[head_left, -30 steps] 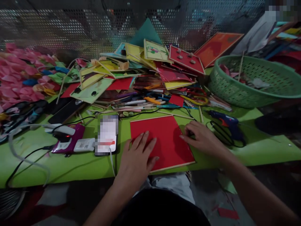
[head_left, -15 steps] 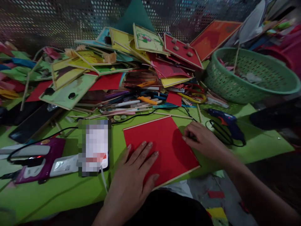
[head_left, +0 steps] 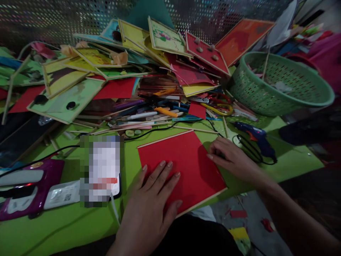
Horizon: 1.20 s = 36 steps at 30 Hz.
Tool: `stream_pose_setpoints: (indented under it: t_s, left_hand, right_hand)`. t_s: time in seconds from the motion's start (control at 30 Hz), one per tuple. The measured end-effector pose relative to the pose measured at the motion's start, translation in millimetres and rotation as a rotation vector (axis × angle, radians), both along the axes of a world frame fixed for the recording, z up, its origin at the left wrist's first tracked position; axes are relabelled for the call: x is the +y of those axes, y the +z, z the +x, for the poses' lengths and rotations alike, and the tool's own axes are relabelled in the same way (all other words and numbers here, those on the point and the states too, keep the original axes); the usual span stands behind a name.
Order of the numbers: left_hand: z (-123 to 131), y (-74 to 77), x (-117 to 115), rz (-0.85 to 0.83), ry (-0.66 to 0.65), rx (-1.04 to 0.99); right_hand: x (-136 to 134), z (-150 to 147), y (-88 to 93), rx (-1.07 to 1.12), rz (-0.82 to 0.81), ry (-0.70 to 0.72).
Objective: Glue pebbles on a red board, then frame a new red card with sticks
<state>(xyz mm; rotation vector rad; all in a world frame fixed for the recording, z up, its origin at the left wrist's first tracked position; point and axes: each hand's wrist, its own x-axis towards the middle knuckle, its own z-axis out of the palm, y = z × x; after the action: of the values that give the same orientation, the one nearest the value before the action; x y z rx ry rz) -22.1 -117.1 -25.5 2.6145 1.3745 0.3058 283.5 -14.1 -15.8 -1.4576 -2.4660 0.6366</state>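
Observation:
A red square sheet (head_left: 191, 160) lies on the green table, with pale wooden sticks along its far and near edges. My left hand (head_left: 151, 199) rests flat on the sheet's left part, fingers spread. At the sheet's right edge is my right hand (head_left: 226, 154), its fingers curled and the thumb tip over the red surface. Whether the right fingers hold anything is hidden. A blue glue gun (head_left: 258, 137) lies to the right of my right hand, its black cord looped beside it.
Left of the sheet lie a blurred-out phone (head_left: 103, 170) and a purple power strip (head_left: 48, 181). Pens, scissors and sticks are heaped behind, below framed coloured cards (head_left: 167, 37). A green basket (head_left: 282, 83) stands at the back right.
The view has shifted slightly, so objects on the left appear farther left. Both hands keep nearly the same places on and beside the red sheet.

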Motion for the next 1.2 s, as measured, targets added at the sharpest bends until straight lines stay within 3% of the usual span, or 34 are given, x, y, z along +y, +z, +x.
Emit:
stream_pose_setpoints:
  t_s: [0.4, 0.83, 1.2]
  left_hand:
    - [-1.3, -1.1, 3.1, 0.04, -0.01, -0.011]
    - [-2.5, -2.6, 1.0, 0.078, -0.015, -0.009]
    - [-2.9, -0.1, 4.3, 0.071, -0.036, 0.002]
  right_hand:
    - [-1.3, -8.0, 1.0, -0.032, 0.054, -0.012]
    - [5.0, -3.4, 7.3, -0.009, -0.04, 0.011]
    - [3.3, -9.6, 2.7, -0.057, 0.02, -0.033]
